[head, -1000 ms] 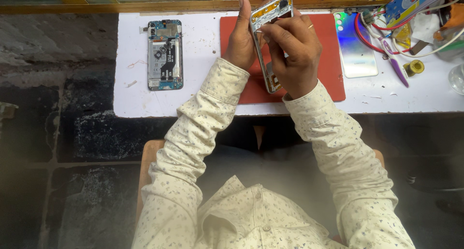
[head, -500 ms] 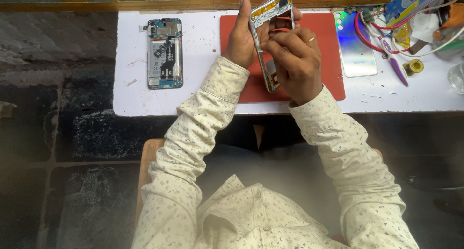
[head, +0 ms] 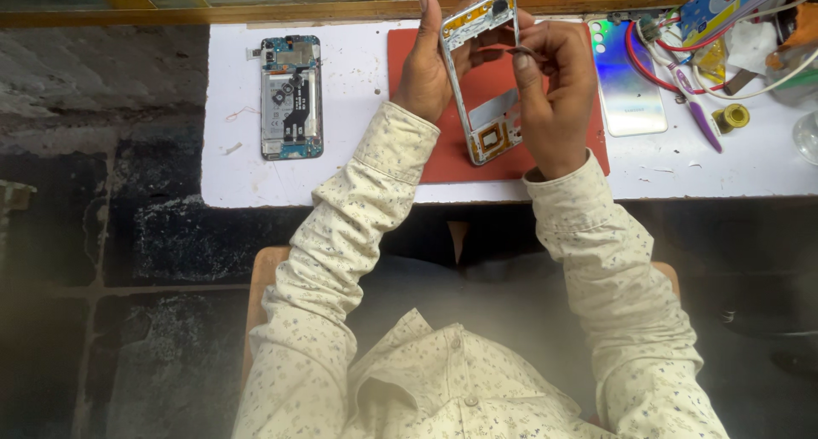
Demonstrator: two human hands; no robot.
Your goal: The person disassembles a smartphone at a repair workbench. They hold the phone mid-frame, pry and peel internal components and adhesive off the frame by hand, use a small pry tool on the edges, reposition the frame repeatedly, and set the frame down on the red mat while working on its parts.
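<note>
White table [head: 358, 179]: one phone frame [head: 486, 81], two hands, left [head: 430, 64], right [head: 554, 90].

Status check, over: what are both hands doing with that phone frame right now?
Left hand grips the phone frame by its edge, tilted above the red mat. Right hand pinches a small part at the frame. Opened phone lies apart, nothing blocking.

An opened phone body [head: 291, 97] with its battery and boards exposed lies flat on the white tabletop [head: 358, 171], well left of the red mat [head: 443, 162]. Right of the mat rests an iridescent back cover [head: 629, 86], with a purple-handled tool [head: 697, 111], a small solder spool [head: 731, 117] and tangled red and white wires [head: 682, 51] nearby.
</note>
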